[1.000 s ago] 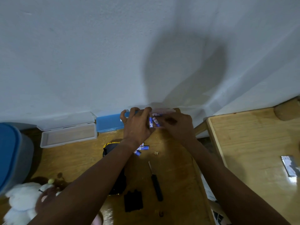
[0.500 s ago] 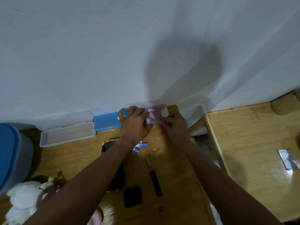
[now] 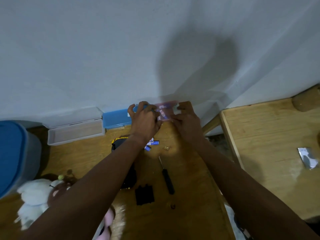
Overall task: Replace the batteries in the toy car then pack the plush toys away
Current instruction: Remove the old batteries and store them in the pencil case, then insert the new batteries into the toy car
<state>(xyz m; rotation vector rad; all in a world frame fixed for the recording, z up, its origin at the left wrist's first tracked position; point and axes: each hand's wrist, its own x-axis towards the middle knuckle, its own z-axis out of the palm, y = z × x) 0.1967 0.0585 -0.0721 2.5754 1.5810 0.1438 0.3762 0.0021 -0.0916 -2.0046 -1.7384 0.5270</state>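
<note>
Both hands meet at the far edge of the wooden table (image 3: 187, 187), by the wall. My left hand (image 3: 144, 121) and my right hand (image 3: 186, 122) pinch a small pinkish clear battery pack (image 3: 164, 110) between them; blue-and-white batteries show through it. Loose blue batteries (image 3: 152, 144) lie under my left wrist. The black and yellow toy car (image 3: 121, 144) sits mostly hidden beneath my left forearm. A black battery cover (image 3: 144, 194) and a black screwdriver (image 3: 167, 177) lie nearer to me. White and brown plush toys (image 3: 38, 194) lie at the lower left.
A clear open box (image 3: 76, 132) and a blue case (image 3: 116, 118) stand against the wall. A blue-lidded bin (image 3: 15, 156) is at the far left. A second wooden table (image 3: 270, 144) on the right carries a silver wrapper (image 3: 307, 158). A small screw (image 3: 166, 148) lies mid-table.
The battery pack has turned between my fingers and now shows its pink flat side; both hands stay at the wall edge and have shifted slightly.
</note>
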